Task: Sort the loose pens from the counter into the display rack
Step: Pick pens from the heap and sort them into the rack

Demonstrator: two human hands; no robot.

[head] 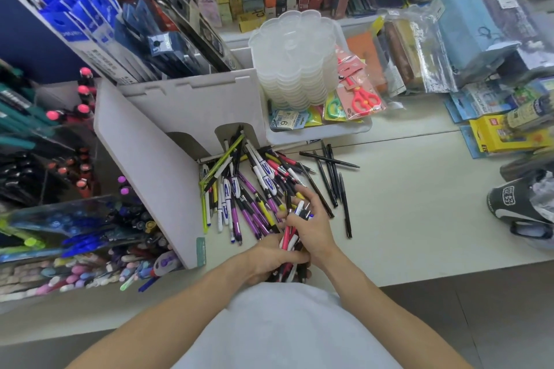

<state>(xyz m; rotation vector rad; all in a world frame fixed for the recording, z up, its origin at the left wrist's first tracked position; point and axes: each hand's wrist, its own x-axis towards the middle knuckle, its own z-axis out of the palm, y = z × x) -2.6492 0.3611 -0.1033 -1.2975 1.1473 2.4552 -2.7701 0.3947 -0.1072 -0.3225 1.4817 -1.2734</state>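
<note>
Right now your left hand (269, 257) grips a bundle of pens (289, 252) — too many and too overlapped to count — while your right hand (308, 219) pinches its upper ends. Beyond them a loose pile of pens (245, 186) sprawls on the counter (419, 219), with five thin black pens (331, 177) just beside it. The display rack (75, 219) stands at your left — two scissors packs (350, 99) lie farther back.

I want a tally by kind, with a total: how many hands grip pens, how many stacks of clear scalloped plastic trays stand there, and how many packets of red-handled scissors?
Hands gripping the bundle of mixed pens: 2 (left hand, right hand)
Stacks of clear scalloped plastic trays: 1
Packets of red-handled scissors: 1
Total: 4
</note>
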